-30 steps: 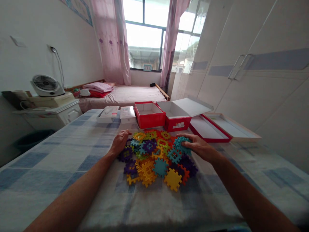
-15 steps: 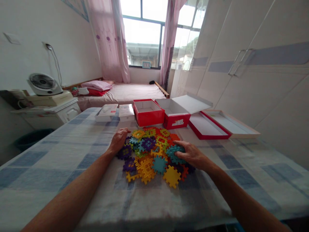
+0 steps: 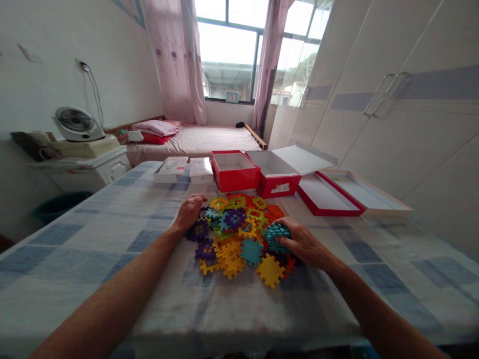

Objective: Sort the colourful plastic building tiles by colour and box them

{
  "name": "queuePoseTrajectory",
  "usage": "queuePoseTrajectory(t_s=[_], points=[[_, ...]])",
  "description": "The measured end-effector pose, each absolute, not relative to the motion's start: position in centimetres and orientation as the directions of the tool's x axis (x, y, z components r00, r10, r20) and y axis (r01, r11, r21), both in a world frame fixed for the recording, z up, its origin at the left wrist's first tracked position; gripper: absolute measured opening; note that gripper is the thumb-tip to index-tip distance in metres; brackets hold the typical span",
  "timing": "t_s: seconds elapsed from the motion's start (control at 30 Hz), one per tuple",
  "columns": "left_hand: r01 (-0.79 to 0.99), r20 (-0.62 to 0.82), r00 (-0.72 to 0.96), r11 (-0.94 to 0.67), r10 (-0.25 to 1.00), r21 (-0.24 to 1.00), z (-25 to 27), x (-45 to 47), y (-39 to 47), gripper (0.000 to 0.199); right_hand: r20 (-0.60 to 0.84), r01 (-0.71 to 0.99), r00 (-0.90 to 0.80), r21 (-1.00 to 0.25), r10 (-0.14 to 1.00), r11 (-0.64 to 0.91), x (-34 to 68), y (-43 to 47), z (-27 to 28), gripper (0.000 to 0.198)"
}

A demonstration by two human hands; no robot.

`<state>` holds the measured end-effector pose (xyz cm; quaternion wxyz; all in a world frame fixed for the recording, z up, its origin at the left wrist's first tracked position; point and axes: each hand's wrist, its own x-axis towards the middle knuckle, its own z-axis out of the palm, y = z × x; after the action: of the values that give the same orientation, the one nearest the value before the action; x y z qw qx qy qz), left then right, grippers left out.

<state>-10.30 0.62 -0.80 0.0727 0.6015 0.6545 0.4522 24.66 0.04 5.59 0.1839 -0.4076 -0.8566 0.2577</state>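
A heap of toothed plastic building tiles in several colours lies on the table. My left hand (image 3: pixel 190 213) rests against the heap's back left edge, its fingers extended and partly hidden, with no tile visibly held. Close to it is a purple tile (image 3: pixel 197 230). On the heap's right side, my right hand (image 3: pixel 302 243) is closed on teal tiles (image 3: pixel 275 236) that look stacked, thumb at the near side and fingers over the top. Just left of that grip lies a flat light-blue tile (image 3: pixel 251 251). A yellow tile (image 3: pixel 270 270) sits at the front of the heap.
Behind the heap stand an open red box (image 3: pixel 236 179), a second red box (image 3: pixel 279 186) with its lid raised, and two white boxes, one being the left box (image 3: pixel 171 170). Shallow trays, including a red-edged tray (image 3: pixel 331 197), lie at right. A checked cloth (image 3: pixel 112 219) covers the table.
The whole view has shifted slightly, so everything appears a little farther right. Both hands keep nearly the same places at the heap, and the teal tiles stay in my right hand.
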Motion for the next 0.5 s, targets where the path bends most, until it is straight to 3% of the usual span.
queuePoseTrajectory(t_s=[0.17,0.3,0.4,0.5], points=[[0.714,0.437,-0.282,-0.117,0.854,0.69,-0.7,-10.1,0.6,0.064,0.122,0.56,-0.504,-0.708,0.855,0.431,25.1,-0.2,7.4,0.031],[0.712,0.431,-0.287,-0.111,0.855,0.693,-0.5,-10.0,0.6,0.063,-0.015,0.472,-0.649,-0.792,0.761,0.387,24.4,-1.7,9.0,0.03],[0.712,0.431,-0.291,-0.108,0.854,0.693,-0.4,-9.9,0.5,0.064,-0.078,0.475,-0.742,-0.761,0.666,0.441,22.9,-3.2,8.8,0.023],[0.712,0.429,-0.29,-0.106,0.856,0.694,-0.3,-9.9,0.4,0.065,-0.042,0.512,-0.746,-0.674,0.664,0.532,21.7,-4.0,7.9,0.019]])
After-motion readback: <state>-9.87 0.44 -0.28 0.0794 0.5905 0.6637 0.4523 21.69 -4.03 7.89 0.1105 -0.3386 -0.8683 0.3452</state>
